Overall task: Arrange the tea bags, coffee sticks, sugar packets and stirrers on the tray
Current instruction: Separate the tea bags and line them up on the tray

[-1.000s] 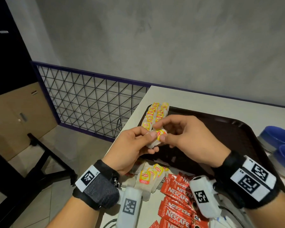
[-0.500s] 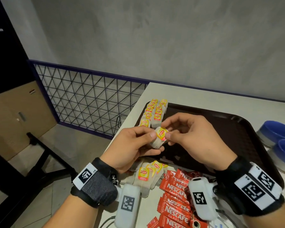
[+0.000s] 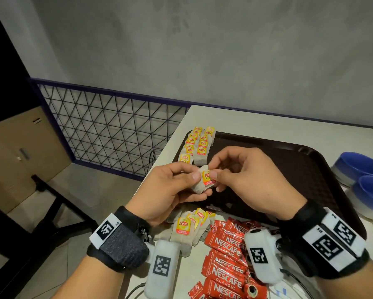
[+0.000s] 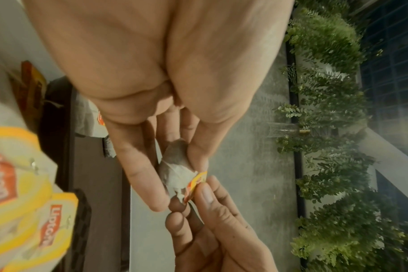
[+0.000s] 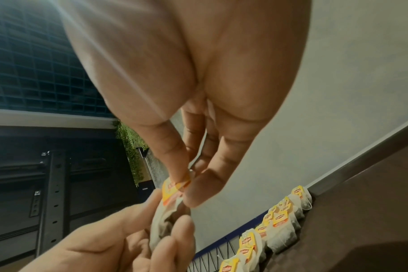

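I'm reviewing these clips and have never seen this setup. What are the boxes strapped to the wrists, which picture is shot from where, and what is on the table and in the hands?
No robot here: a person works bare-handed. The white boxes on the wrists appear to be small cameras; the patterned squares look like tracking markers. One picture comes from a camera on the head, looking down; the other two look along each hand at its fingers.

The left hand and right hand both pinch one tea bag above the near edge of the dark tray. Two rows of tea bags already lie in the tray's far left corner. On the table nearer the person lie loose tea bags and red coffee sticks. Two blue bowls sit to the right.
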Available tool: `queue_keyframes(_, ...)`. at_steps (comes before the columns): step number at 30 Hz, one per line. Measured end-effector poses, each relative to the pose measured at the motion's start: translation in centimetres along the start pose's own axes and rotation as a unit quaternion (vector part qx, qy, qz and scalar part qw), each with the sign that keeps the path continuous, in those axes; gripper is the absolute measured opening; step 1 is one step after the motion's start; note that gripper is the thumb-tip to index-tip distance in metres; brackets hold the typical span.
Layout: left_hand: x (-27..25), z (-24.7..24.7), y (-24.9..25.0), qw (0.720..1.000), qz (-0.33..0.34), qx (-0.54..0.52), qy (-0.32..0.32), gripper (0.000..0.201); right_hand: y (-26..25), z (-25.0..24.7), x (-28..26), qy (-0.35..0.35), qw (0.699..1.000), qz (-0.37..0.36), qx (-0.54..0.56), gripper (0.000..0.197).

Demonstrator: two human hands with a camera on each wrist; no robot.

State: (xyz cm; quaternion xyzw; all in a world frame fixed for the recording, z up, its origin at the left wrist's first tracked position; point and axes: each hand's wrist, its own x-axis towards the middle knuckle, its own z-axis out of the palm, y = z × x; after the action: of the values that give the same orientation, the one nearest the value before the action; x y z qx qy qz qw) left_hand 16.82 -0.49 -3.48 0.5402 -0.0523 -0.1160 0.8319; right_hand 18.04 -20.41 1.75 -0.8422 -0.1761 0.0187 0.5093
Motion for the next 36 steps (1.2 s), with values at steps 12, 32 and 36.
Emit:
queue_keyframes(12,-0.09,0.13,-0.29,0.999,0.017,0.050,-0.008,0.020,-0.38,0.01,-0.22,0.002,0.999,0.025,0.044,0.005)
queue_keyframes(32,-0.19,0.54,-0.10,0.998,0.003,0.060,-0.002,0.020,-0.01,0.11,0.07,0.018,0.998,0.032,0.043,0.012)
queue_keyframes(36,-0.16,0.54,-0.09,0.998,-0.002,0.070,0.000,0.018,0.14,0.01,0.18,0.038,0.997,0.054,0.042,0.010)
